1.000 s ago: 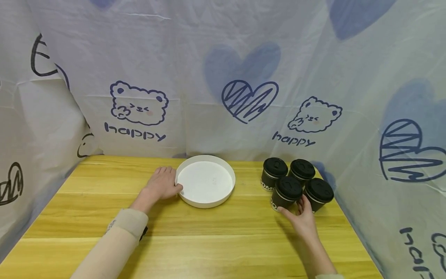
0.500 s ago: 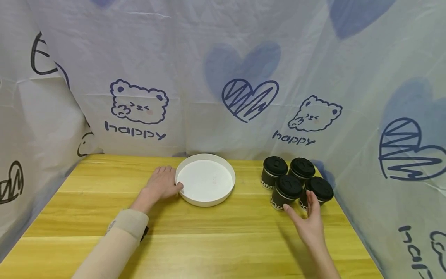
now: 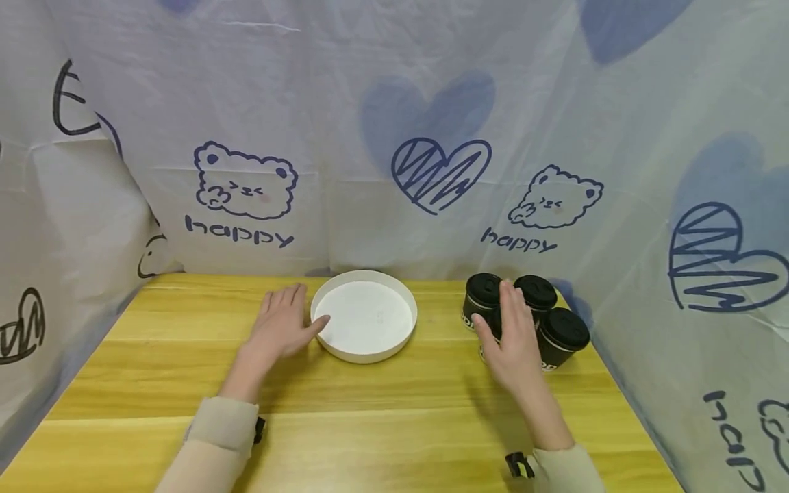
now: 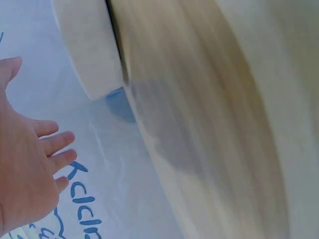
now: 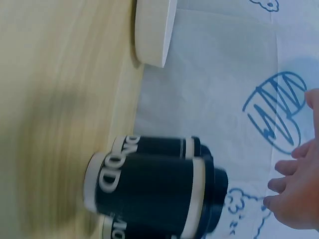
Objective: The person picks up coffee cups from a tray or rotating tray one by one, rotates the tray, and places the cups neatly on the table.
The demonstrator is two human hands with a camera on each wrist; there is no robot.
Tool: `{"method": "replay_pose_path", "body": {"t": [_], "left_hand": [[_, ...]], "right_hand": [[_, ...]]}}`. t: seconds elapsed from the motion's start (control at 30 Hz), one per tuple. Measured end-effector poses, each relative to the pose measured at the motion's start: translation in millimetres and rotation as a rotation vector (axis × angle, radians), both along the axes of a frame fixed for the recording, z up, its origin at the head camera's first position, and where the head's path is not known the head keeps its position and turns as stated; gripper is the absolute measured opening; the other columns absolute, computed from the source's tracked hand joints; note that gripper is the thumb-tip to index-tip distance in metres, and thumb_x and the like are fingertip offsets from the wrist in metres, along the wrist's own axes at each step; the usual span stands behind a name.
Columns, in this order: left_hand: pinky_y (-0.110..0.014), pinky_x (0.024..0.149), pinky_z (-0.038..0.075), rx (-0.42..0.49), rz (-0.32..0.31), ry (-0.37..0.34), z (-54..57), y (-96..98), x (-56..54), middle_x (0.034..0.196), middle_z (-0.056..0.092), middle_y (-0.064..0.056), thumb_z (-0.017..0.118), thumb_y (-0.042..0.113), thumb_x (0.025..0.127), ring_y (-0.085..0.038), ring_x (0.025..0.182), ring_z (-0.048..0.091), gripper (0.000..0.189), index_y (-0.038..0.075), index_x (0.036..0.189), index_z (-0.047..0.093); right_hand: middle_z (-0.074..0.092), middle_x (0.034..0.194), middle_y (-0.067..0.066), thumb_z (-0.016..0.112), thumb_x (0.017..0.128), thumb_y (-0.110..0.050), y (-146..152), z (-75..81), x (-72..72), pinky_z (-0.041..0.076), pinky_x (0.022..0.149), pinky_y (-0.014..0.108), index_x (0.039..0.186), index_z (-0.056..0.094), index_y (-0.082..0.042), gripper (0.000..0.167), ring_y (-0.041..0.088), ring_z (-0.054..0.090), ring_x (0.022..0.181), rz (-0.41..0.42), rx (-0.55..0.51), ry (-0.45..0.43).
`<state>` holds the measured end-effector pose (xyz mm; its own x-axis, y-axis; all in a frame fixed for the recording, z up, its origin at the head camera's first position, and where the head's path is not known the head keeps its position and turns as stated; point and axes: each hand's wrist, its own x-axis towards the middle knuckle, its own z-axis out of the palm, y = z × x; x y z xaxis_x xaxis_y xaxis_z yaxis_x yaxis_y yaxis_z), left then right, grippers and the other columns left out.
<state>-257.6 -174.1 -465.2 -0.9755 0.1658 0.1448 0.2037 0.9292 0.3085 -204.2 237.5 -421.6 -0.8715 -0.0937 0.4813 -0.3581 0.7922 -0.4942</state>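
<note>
A shallow round white tray (image 3: 368, 322) lies on the table toward the back. My left hand (image 3: 279, 329) is at its left side, fingers extended, the thumb overlapping the rim in the head view. The left wrist view has that hand (image 4: 30, 154) with fingers spread, apart from the tray wall (image 4: 89, 47). To the right, several black lidded paper cups (image 3: 562, 335) stand upright in a tight cluster. My right hand (image 3: 513, 346), fingers straight, hovers before them and hides most of the front cup. In the right wrist view the front cup (image 5: 149, 186) stands apart from the hand (image 5: 299, 186).
The wooden table (image 3: 394, 438) meets a white cloth backdrop (image 3: 345, 219) printed with bears and hearts. The same cloth hangs along the left and right sides. Bare tabletop lies between the tray and the cups.
My right hand has come off the cups, straightened its fingers and shifted left and up. My left hand has loosened from the tray rim and drawn back slightly. Tray and cups stay put.
</note>
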Motion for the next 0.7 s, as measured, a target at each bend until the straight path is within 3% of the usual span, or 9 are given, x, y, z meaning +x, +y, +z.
{"method": "replay_pose_path", "body": {"t": [0.13, 0.3, 0.53, 0.7], "left_hand": [[-0.065, 0.126, 0.001, -0.006, 0.025, -0.003, 2.6, 0.6, 11.9, 0.17, 0.012, -0.026, 0.047, 0.069, 0.099, -0.049, 0.156, 0.012, 0.101, -0.003, 0.163, 0.018], [-0.065, 0.125, -0.007, -0.03, 0.041, -0.036, 3.3, 1.5, 20.2, 0.173, -0.001, -0.021, 0.045, 0.075, 0.096, -0.047, 0.157, 0.0, 0.107, 0.001, 0.165, 0.012], [-0.064, 0.124, -0.011, -0.047, 0.054, -0.062, 4.2, 2.7, 23.0, 0.173, -0.003, -0.018, 0.045, 0.077, 0.094, -0.045, 0.158, -0.004, 0.109, 0.004, 0.166, 0.009], [-0.064, 0.124, -0.011, -0.038, 0.053, -0.071, 2.0, 4.4, 23.8, 0.173, -0.003, -0.018, 0.047, 0.075, 0.095, -0.044, 0.158, -0.004, 0.108, 0.003, 0.166, 0.01]], "right_hand": [[0.021, 0.171, 0.017, 0.051, 0.107, -0.046, -21.8, -1.2, -15.6, 0.012, 0.127, 0.061, 0.165, 0.021, -0.003, 0.078, 0.039, 0.014, 0.158, 0.007, 0.155, -0.009], [0.023, 0.171, 0.016, 0.05, 0.105, -0.052, -48.3, -10.2, -25.6, 0.012, 0.127, 0.06, 0.165, 0.024, -0.006, 0.08, 0.039, 0.015, 0.158, 0.022, 0.25, -0.053], [0.019, 0.172, 0.015, 0.049, 0.105, -0.055, -75.0, -26.2, -40.7, 0.011, 0.128, 0.06, 0.165, 0.027, -0.009, 0.079, 0.038, 0.014, 0.159, 0.071, 0.296, -0.165], [0.016, 0.173, 0.013, 0.045, 0.105, -0.06, -86.2, -37.8, -50.1, 0.007, 0.128, 0.059, 0.166, 0.026, -0.013, 0.079, 0.038, 0.011, 0.159, 0.052, 0.357, -0.246]]}}
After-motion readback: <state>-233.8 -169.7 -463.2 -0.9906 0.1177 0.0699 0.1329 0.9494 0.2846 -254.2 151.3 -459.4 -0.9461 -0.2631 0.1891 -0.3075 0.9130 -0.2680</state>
